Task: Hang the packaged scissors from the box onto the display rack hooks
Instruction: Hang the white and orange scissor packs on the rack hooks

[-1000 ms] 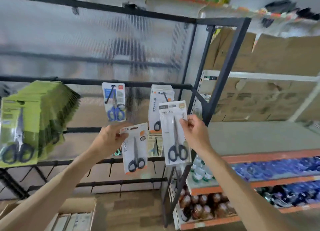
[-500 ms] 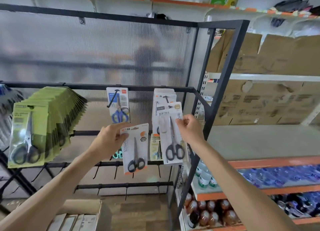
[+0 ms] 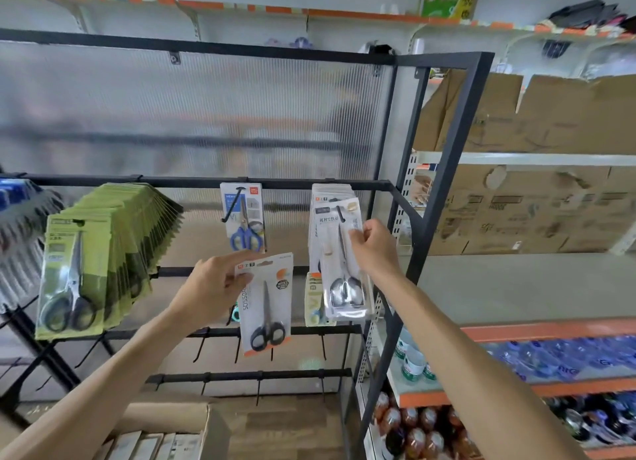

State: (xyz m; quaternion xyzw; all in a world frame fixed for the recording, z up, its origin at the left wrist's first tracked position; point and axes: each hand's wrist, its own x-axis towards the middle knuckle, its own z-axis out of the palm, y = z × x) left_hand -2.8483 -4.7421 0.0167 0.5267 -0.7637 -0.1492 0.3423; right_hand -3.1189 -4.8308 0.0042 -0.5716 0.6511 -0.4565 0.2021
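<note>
I'm seeing the right hand [image 3: 373,249] pinching the upper right edge of a white scissors pack [image 3: 340,256], fingers closed on the card, holding it up at the hook [image 3: 339,213] in front of the stack already hung there. The left hand [image 3: 213,287] is gripping a second pack [image 3: 265,304] by its top left corner, hanging free below the blue-handled pack [image 3: 245,218]. I'm judging these as light, stiff card with a slick blister front; best held at the card edge near the hang hole, since the scissors' weight is pulling them vertical. I'm not making out whether the hole is already over the hook tip. The box [image 3: 165,435] is cut off at the frame bottom.
</note>
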